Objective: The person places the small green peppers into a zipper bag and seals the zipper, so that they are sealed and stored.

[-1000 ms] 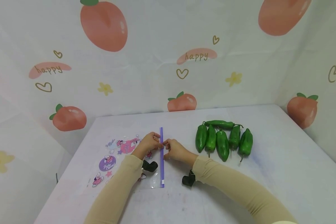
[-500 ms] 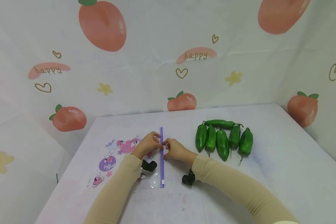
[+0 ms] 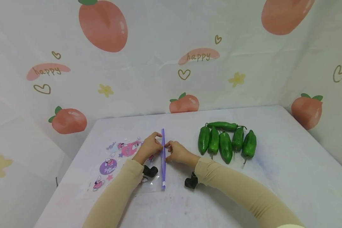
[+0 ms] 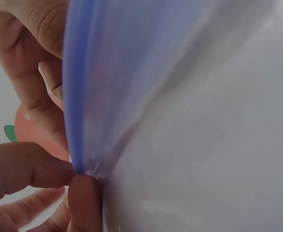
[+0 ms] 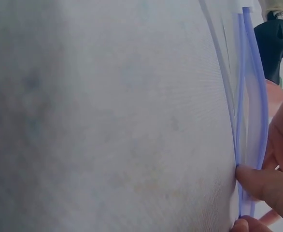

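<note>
A clear zip bag (image 3: 122,155) with cartoon prints lies flat on the white table (image 3: 273,177). Its purple zip strip (image 3: 163,164) runs front to back along the bag's right side. My left hand (image 3: 159,146) pinches the strip from the left near its middle. My right hand (image 3: 167,147) pinches it from the right at the same spot. In the left wrist view, my left hand (image 4: 81,173) has thumb and finger closed on the purple strip (image 4: 93,87). In the right wrist view, the two purple strip (image 5: 251,116) edges stand slightly apart above my right hand's fingertips (image 5: 264,186).
Several green peppers (image 3: 225,142) lie in a row to the right of my hands, one across their tops. Peach-printed cloth walls (image 3: 171,63) close the back and both sides. Black wrist camera mounts (image 3: 191,183) sit at each cuff.
Both hands keep pinching the strip at the same place. The strip has shifted slightly left and its near end has risen a little off the table.
</note>
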`<state>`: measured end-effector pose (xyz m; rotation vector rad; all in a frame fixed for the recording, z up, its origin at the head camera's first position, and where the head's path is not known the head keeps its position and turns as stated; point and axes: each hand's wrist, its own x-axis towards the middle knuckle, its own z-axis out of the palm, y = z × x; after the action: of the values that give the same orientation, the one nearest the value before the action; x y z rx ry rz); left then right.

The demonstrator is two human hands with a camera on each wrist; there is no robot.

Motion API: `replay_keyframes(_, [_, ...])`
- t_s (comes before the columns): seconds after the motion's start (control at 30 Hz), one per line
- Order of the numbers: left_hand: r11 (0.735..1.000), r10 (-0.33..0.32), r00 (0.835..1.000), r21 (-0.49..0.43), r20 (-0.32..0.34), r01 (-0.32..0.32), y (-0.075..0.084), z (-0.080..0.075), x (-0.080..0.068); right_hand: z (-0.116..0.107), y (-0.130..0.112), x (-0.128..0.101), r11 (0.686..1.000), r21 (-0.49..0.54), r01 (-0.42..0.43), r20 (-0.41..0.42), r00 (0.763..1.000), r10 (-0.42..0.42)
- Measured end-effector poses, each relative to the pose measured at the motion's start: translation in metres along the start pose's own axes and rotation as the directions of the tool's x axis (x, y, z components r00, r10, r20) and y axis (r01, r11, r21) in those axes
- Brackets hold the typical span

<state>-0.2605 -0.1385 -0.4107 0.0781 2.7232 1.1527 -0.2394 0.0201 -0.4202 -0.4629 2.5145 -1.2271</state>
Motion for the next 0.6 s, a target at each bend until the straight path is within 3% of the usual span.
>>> replay_keyframes(0.13, [1.0, 0.017, 1.0, 0.004, -0.012, -0.017, -0.0002, -0.0018, -0.0024, 0.0002, 0.0, 0.0004, 1.0, -0.008, 0.002, 0.0, 1.0, -0.002])
replay_keyframes(0.37, [0.995, 0.041, 0.999, 0.085, 0.025, -0.043, 0.0011, -0.0036, -0.0019, -0.0012, -0.0005, 0.0001, 1.0, 0.002, 0.006, 0.008, 1.0, -0.006])
replay_keyframes(0.6, [1.0, 0.026, 0.997, 0.009, 0.072, -0.026, -0.0071, -0.0043, 0.002, -0.0017, -0.0028, -0.0019, 1.0, -0.001, -0.014, 0.011, 1.0, 0.014])
